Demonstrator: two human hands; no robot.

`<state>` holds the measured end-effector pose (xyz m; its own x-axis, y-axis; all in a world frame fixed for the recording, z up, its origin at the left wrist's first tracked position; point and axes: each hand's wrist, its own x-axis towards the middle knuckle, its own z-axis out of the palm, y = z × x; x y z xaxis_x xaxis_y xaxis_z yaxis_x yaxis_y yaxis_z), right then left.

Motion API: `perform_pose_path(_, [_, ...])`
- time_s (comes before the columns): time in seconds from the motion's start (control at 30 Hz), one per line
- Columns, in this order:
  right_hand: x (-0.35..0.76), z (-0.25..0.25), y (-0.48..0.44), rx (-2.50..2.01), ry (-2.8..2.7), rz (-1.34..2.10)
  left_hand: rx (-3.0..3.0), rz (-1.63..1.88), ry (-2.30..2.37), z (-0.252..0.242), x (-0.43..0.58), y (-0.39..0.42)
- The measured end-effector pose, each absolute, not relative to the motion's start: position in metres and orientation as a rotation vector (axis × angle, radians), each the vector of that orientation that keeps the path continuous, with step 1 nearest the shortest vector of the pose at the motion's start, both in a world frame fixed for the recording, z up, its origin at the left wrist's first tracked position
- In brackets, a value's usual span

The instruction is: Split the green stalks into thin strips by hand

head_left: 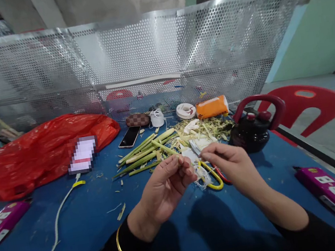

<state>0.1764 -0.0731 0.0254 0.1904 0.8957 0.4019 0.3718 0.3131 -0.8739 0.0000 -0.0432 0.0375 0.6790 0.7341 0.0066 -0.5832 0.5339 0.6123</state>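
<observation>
My left hand is raised over the table with its fingers closed at the end of a pale green plant stalk, which points away to the upper left. Facing it, my right hand has thumb and fingertips pinched together; whatever they hold is too small to make out. Between and behind the hands lie scissors with yellow and red handles, beside a tangle of white string. More green stalks lie in a bundle behind my left hand. A heap of shredded plant strips is beyond the right one.
A dark jug stands right of the heap. Behind are an orange packet, a white spool and a phone. A red plastic bag covers the left. Purple power strips lie at both sides; a perforated metal screen borders the table.
</observation>
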Motion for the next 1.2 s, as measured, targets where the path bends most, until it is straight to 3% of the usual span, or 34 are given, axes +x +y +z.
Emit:
perform_pose_path(0.23, [0.153,0.023,-0.093,-1.109,-1.646,0.426,0.494,0.778,0.286,0.031,-0.002,-0.044])
perform_pose_path(1.2, [0.159,0.014,-0.100,-1.287,-1.436,0.383,0.545,0.851,0.384,0.025,-0.005,-0.046])
